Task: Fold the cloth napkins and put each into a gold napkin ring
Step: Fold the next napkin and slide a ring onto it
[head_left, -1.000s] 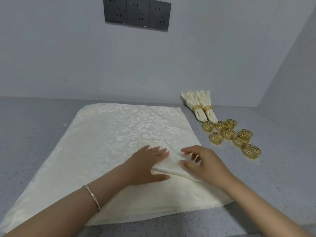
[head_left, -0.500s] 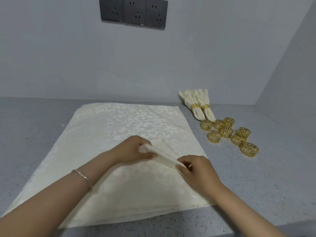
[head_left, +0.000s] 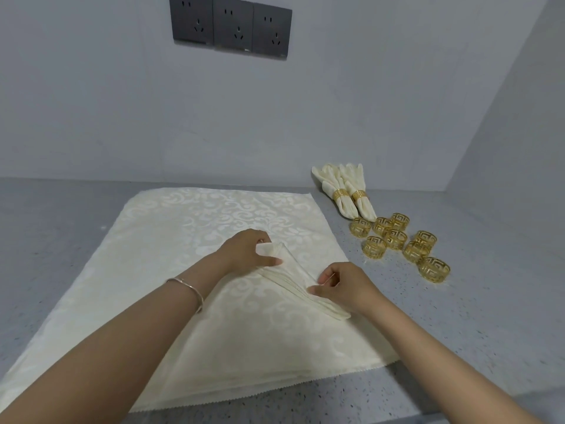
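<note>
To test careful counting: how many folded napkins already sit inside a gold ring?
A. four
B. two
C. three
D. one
B: one ringed napkin and a second ringed napkin lie side by side near the wall, beyond the loose rings.

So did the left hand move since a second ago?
Yes. The left hand has shifted up the big patterned cloth, away from the person and toward the wall, and now grips the end of the folded napkin instead of pressing it flat.

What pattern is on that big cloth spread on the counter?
The big cloth is cream with paler swirling scrolls woven in; the head view shows it best.
</note>
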The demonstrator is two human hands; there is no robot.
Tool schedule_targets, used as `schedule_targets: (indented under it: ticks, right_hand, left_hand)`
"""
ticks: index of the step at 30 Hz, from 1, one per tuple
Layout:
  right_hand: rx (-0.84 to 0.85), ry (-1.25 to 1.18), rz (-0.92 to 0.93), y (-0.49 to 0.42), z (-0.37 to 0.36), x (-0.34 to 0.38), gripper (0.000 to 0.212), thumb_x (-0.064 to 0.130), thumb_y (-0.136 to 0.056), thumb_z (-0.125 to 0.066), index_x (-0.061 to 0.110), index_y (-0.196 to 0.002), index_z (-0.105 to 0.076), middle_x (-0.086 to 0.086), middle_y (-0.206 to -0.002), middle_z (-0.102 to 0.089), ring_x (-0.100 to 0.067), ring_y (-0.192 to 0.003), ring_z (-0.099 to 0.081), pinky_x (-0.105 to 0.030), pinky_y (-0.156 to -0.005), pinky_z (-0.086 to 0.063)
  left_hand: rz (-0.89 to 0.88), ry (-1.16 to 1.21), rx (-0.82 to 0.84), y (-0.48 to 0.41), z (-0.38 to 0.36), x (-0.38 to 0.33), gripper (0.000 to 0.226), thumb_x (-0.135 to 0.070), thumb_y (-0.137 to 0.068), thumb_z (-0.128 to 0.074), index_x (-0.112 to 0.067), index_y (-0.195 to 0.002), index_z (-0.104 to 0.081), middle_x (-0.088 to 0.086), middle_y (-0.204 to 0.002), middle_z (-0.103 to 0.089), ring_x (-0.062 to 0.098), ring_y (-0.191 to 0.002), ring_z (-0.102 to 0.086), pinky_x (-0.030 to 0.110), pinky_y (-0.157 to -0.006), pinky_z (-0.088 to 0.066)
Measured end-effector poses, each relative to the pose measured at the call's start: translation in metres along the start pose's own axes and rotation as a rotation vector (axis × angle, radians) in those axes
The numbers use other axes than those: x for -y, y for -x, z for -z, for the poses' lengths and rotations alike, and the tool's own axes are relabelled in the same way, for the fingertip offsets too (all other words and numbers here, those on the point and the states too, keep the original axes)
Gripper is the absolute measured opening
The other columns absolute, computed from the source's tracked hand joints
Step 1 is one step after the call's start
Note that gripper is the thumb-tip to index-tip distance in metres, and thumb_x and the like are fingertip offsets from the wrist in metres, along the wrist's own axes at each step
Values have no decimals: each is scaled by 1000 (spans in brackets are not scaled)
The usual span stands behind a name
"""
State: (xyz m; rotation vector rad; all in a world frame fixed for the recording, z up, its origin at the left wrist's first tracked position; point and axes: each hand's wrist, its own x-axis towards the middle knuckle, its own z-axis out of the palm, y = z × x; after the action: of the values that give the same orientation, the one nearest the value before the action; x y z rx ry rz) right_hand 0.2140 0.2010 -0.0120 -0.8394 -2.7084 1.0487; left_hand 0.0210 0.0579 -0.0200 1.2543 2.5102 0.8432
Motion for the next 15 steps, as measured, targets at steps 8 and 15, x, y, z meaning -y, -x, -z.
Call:
schedule_targets:
  ticks: [8, 15]
  right_hand:
    - [57, 2, 7, -5, 1, 6, 35, 36, -72, -80, 19, -76, -51, 2, -79, -59, -15, -70, -58, -27, -65, -45]
    - [284, -600, -169, -8, 31, -17, 55, 58, -37, -88, 21, -66, -61, -4, -72, -55, -14, -61, -44, -28, -55, -28]
  left_hand:
    - [-515, -224, -114, 28, -10, -14, 53, -59, -88, -48, -37, -136, -47, -16, -137, -52, 6, -136, -35, 25, -117, -6]
    - [-525, -190, -146, 30, -33, -30, 45, -45, -84, -65, -30, -125, -57, -15, -121, -60, 3, -118, -49, 22, -116, -8]
